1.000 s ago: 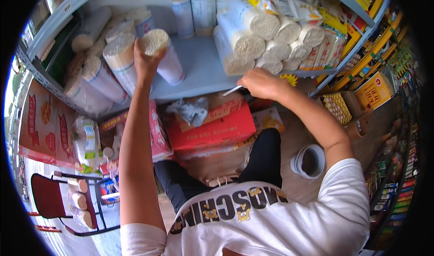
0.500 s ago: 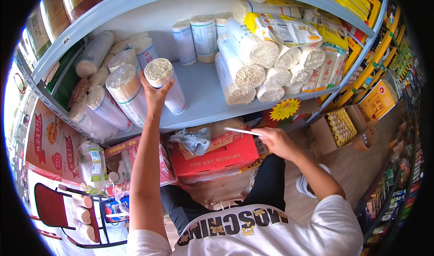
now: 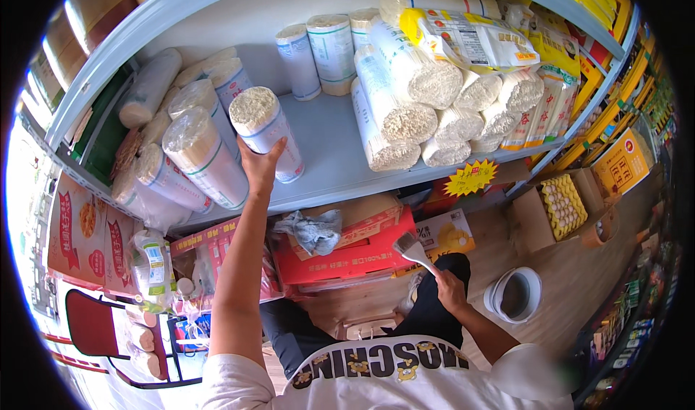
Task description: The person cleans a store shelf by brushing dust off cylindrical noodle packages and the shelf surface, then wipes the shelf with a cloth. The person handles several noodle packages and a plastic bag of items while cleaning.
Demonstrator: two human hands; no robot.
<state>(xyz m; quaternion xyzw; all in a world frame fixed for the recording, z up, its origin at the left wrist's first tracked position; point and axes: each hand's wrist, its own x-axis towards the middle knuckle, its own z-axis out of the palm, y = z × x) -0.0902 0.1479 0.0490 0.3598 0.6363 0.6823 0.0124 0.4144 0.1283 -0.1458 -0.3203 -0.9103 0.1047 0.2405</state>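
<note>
— On the grey shelf [image 3: 340,160], what did the left hand [image 3: 262,165] have?

— Fingers wrapped round a noodle bundle [image 3: 265,130], tilted, its lower end over the board. Stiff, fairly heavy, slick wrapper, brittle strands; best gripped mid-length.

— The right hand [image 3: 450,292]?

— Low, well apart, closed on a brush [image 3: 414,250].

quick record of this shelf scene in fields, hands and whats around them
left hand: left hand raised to the grey shelf, gripping a wrapped noodle bundle
right hand: right hand low by the lap, holding a brush
left of bundle: similar noodle rolls lying on their sides
right of bundle: stacked noodle packs
below shelf: red carton with a grey cloth on it
floor: white bucket, egg box
lower left: red chair
</note>
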